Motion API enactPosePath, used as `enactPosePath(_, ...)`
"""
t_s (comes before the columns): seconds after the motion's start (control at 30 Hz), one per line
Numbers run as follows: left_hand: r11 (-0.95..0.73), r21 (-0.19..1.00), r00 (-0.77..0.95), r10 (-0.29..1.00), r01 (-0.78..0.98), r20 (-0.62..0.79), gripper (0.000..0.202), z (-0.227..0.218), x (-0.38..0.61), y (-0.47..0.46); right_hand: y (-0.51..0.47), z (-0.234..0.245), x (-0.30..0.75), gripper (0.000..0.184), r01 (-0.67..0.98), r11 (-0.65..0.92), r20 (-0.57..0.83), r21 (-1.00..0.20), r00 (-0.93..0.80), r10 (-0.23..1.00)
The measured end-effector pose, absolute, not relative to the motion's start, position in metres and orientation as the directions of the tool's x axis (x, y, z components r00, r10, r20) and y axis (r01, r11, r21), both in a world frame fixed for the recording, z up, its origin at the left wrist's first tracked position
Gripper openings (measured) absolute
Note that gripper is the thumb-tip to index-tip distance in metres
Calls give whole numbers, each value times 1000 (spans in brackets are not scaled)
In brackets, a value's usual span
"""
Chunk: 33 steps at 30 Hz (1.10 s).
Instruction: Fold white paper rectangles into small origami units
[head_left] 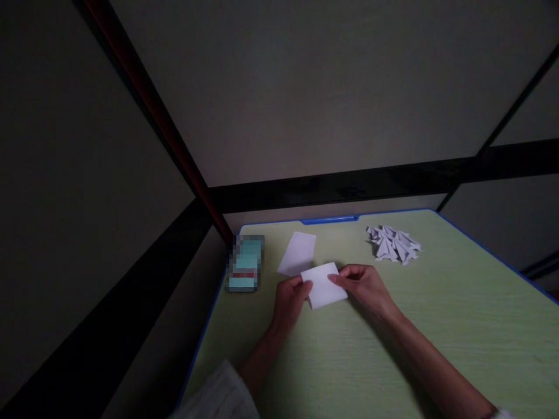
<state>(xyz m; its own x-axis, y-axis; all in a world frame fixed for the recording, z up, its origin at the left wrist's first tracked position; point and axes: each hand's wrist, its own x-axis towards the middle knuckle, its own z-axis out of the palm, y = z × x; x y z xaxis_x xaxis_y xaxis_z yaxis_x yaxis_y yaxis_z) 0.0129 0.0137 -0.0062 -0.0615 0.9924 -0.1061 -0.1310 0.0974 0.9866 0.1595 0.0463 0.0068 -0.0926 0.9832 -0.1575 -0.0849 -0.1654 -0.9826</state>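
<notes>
Between my two hands is a small white sheet of paper [324, 288], raised a little above the table and tilted toward me. My left hand [290, 297] pinches its left edge, thumb on the near face and fingers behind. On the opposite side, my right hand [364, 285] grips the upper right edge with the thumb pressed on the front. The fingertips behind the paper are hidden. Just beyond it lies white paper [299, 251] flat on the table, its near edge close to my left hand.
A pile of folded white paper pieces [393, 244] sits toward the back right of the light green table [437, 326]. At the back left lies a blurred phone-like object [245, 263]. The table has a blue rim with a blue handle-like strip [330, 220], near the wall [332, 105].
</notes>
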Motion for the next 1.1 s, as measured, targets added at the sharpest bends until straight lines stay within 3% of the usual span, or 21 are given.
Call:
enactPosePath(0.27,65,998,-97,993,-12,-66,26,-9,13,15,45,8,160,21,-83,-172,-165,-982,-93,982)
enactPosePath(0.8,60,998,-120,991,36,-55,35,-9,11,16,45,9,159,25,-40,-168,-162,-985,-115,980)
enactPosePath(0.97,52,999,-120,991,-13,-53,33,-11,10,14,41,9,155,33,-153,-93,-65,-984,-177,982)
enactPosePath(1.1,94,987,-114,987,-129,-109,30,-8,11,13,39,6,152,41,-245,-171,-90,-954,-309,947)
